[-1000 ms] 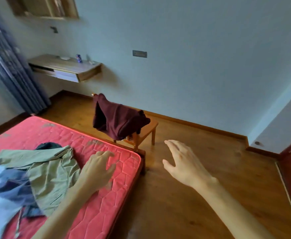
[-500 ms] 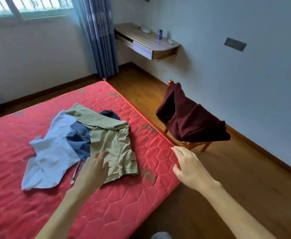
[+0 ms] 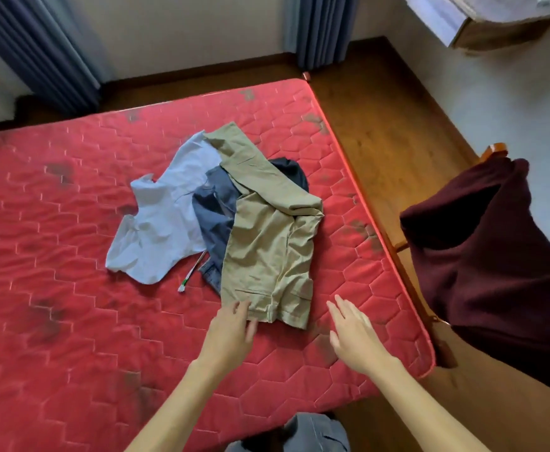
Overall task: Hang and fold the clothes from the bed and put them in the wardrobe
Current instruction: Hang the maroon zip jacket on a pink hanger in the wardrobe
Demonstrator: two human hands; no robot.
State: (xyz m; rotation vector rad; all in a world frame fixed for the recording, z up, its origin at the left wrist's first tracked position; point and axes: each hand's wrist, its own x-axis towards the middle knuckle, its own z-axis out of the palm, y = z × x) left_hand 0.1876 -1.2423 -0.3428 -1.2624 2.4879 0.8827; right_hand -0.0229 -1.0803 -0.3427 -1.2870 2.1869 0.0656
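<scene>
- Bed (image 3: 71, 288): red quilted mattress, bearing one loose heap of clothes toward its right side. No wardrobe in view.
- Maroon garment (image 3: 489, 272): draped over a wooden chair (image 3: 495, 149) just beside the bed's right edge, apart from the heap.
- Khaki trousers (image 3: 267, 243): topmost item, crumpled, waistband end nearest the person.
- Pale blue shirt (image 3: 159, 223): spread to the left, partly under a denim garment (image 3: 214, 216); a dark item (image 3: 291, 172) shows behind the khaki.
- Hanger tip (image 3: 191, 272): a thin white rod protrudes from under the heap; identity judged, not certain.
- Left hand (image 3: 231, 334): fingers loosely bent, tips touching the khaki hem, nothing gripped yet.
- Right hand (image 3: 353, 334): open, fingers straight, over bare mattress just right of the trousers, holding nothing.
- Risk: lifting the khaki by one corner may drag the overlapped denim or snag the rod, scattering the heap.
</scene>
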